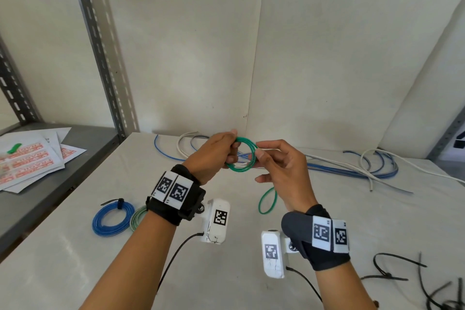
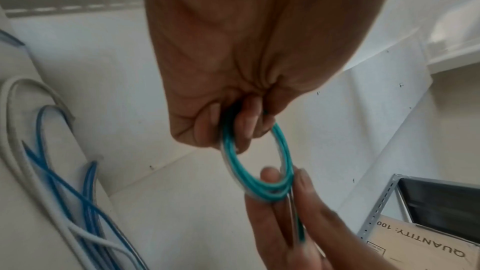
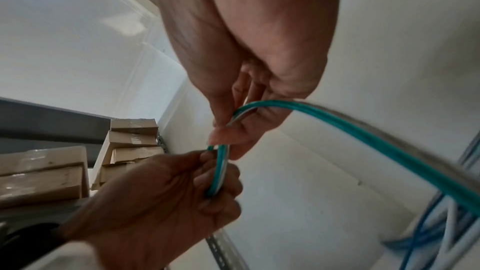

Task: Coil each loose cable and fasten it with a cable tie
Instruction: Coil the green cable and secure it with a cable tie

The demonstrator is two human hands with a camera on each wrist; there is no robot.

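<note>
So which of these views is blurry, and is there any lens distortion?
Head view: sharp on the green cable coil, but wide-angle bending curves the shelf upright. Left wrist view: soft, background cables smeared. Right wrist view: the green cable's near stretch streaks with motion blur.

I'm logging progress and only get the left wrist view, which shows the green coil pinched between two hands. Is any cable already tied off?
Observer: Yes. In the head view a blue coil lies on the table with a black tie round it, near the left wrist.
Operator: Are spare ties within reach?
Observer: Loose black cable ties lie on the table by the right forearm.
Operator: How much green cable is left to wind?
Observer: A short green loop hangs below the right hand. The left hand grips the green coil on its other side.
</note>
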